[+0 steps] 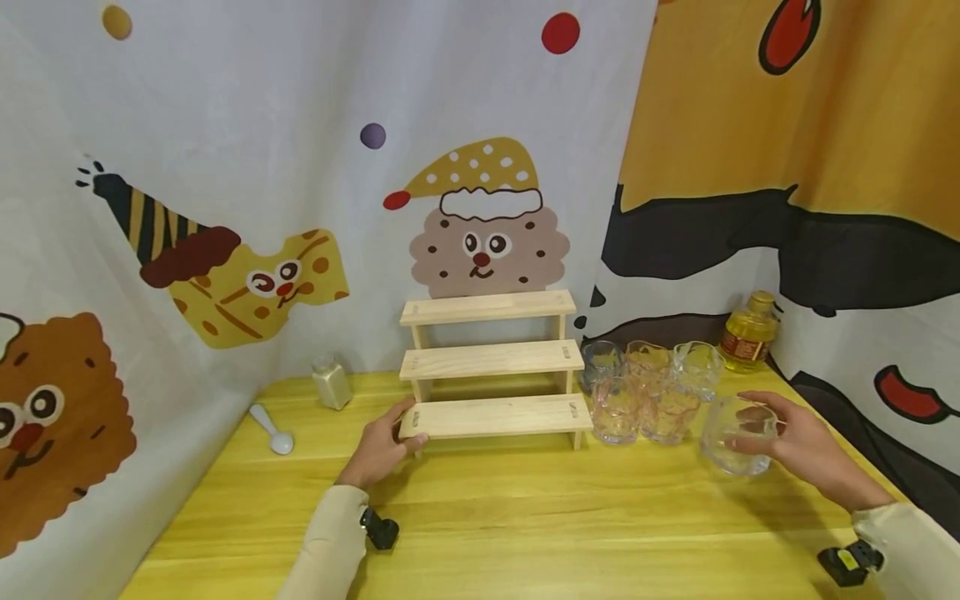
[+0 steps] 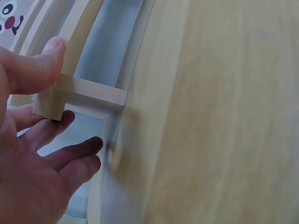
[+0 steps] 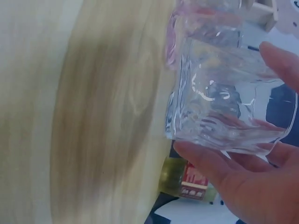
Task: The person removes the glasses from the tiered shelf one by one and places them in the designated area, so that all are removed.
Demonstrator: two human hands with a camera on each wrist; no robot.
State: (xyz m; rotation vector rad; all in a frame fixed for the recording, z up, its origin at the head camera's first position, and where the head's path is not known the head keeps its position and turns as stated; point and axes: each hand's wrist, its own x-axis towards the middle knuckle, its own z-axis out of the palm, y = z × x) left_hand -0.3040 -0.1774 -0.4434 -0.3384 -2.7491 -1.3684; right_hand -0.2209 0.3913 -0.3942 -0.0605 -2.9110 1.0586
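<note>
My left hand [image 1: 378, 446] pinches the left end of the lowest step of a three-step wooden display stand [image 1: 495, 417]. In the left wrist view the thumb lies over the board [image 2: 77, 35], with fingers beneath its end and the others spread apart. A clear drinking glass [image 1: 720, 437] is in my right hand [image 1: 806, 446], right of the stand. Seen from the right wrist, the thumb and fingers grip opposite sides of the glass [image 3: 224, 93]. It is upright; whether its base touches the table I cannot tell.
Several tinted and clear glasses [image 1: 618, 408] cluster beside the stand's right end. Behind them stands an oil bottle [image 1: 747, 333]. At the left are a small jar [image 1: 332, 385] with pale contents and a light spoon [image 1: 279, 437]. A printed curtain [image 1: 292, 167] borders the wooden table [image 1: 525, 517].
</note>
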